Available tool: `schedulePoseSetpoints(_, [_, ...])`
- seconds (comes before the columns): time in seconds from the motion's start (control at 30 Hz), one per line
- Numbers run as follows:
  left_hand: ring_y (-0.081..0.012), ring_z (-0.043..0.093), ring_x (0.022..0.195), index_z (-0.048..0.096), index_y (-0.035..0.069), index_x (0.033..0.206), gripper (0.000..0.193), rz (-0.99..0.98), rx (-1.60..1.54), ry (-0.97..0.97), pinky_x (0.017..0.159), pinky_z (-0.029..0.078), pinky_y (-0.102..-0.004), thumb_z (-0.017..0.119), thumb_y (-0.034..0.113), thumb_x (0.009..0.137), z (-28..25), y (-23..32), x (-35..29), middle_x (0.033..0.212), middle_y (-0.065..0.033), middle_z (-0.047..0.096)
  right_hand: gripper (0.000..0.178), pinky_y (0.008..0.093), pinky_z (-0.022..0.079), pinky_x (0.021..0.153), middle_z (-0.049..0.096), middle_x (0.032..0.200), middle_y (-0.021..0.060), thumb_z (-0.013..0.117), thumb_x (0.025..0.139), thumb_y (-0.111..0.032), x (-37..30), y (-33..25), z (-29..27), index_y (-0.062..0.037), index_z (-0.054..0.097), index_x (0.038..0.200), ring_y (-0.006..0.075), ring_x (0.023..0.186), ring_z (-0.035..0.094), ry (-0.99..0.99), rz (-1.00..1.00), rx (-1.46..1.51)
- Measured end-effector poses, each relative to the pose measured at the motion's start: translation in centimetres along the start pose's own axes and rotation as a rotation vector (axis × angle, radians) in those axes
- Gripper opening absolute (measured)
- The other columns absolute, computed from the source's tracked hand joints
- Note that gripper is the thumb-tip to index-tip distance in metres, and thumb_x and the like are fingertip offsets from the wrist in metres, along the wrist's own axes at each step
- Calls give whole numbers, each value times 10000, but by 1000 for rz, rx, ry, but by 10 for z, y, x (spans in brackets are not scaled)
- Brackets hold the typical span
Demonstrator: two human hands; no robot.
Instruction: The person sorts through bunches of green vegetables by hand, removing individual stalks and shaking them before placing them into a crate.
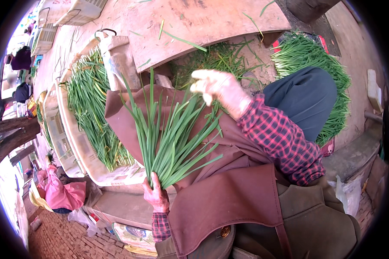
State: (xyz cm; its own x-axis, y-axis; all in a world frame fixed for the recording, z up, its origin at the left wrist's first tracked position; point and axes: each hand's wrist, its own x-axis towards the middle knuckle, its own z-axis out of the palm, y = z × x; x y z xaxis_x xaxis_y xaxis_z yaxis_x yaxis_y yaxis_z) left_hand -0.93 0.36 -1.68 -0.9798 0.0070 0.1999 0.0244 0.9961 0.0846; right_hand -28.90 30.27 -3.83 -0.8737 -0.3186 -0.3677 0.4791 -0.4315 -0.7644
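Note:
My left hand [156, 195] is closed around the lower end of a bunch of garlic chives [170, 138]. The long flat green leaves fan out upward across a brown apron [229, 194] on my lap. Above and to the right of the leaves, my right hand [222, 90] is raised with its fingers apart, slightly blurred, and nothing visible in it. Below this hand, loose green and yellowish leaves [233, 60] lie in a heap near the board's edge.
On my left, a pale plastic crate [80, 142] holds many chives. More chives [307, 56] are piled beyond my right knee. A worn wooden board [181, 21] with stray leaves lies ahead. Another person in pink [65, 190] is at the far left.

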Motion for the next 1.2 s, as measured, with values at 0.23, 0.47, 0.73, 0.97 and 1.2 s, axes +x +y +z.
schedulePoseSetpoints(0.23, [-417, 640, 888, 500, 58, 1389, 736, -82, -226, -19, 700, 544, -460, 557, -155, 687, -11, 7, 15, 1096, -230, 589, 275, 227, 484, 554, 706, 903, 96, 561, 899, -8, 7, -31, -45, 45, 622, 1162, 85, 591, 578, 203, -178, -385])
schedulePoseSetpoints(0.47, [-74, 445, 504, 582, -25, 1053, 268, -849, -1328, -410, 455, 350, -223, 714, 97, 853, -68, 43, 72, 806, -46, 580, 262, 258, 521, 689, 708, 919, 114, 522, 900, 31, 9, -23, -47, 40, 639, 1135, 123, 722, 646, 283, -193, -340])
schedulePoseSetpoints(0.73, [-73, 443, 505, 603, -55, 1000, 286, -1057, -1918, -792, 440, 349, -215, 735, 141, 839, -42, 24, 44, 825, -72, 603, 191, 272, 541, 662, 699, 895, 120, 544, 908, 16, -1, -27, -42, 56, 652, 1061, 156, 696, 664, 196, -122, -331])
schedulePoseSetpoints(0.97, [-70, 460, 528, 614, -48, 1016, 300, -1037, -1911, -813, 466, 365, -221, 750, 132, 818, -36, 22, 34, 846, -77, 628, 128, 261, 545, 642, 690, 845, 99, 580, 917, -4, -5, -24, -36, 54, 665, 993, 150, 712, 667, 141, -165, -324])
schedulePoseSetpoints(1.2, [-82, 475, 523, 609, -33, 1047, 329, -979, -1831, -774, 465, 377, -224, 753, 129, 800, -36, 16, 26, 874, -92, 637, 138, 241, 525, 633, 688, 832, 72, 612, 919, -35, -16, -32, -7, 37, 687, 1010, 108, 738, 645, 166, -217, -431])
